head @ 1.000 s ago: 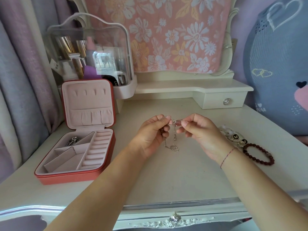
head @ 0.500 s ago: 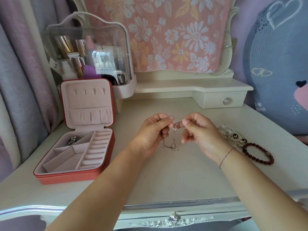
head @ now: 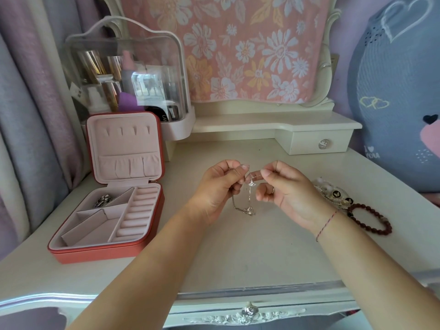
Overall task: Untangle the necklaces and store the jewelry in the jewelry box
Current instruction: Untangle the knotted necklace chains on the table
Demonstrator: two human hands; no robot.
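Cream dressing table (head: 262, 258), floral pink cloth (head: 238, 55) behind, lilac curtains (head: 28, 115) left, soft daylight.

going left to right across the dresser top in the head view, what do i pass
Open red square jewelry box with pink lining → left hand → thin silver necklace chain, pinched by both hands → right hand → heap of gold and pearl jewelry → dark red beaded bracelet.
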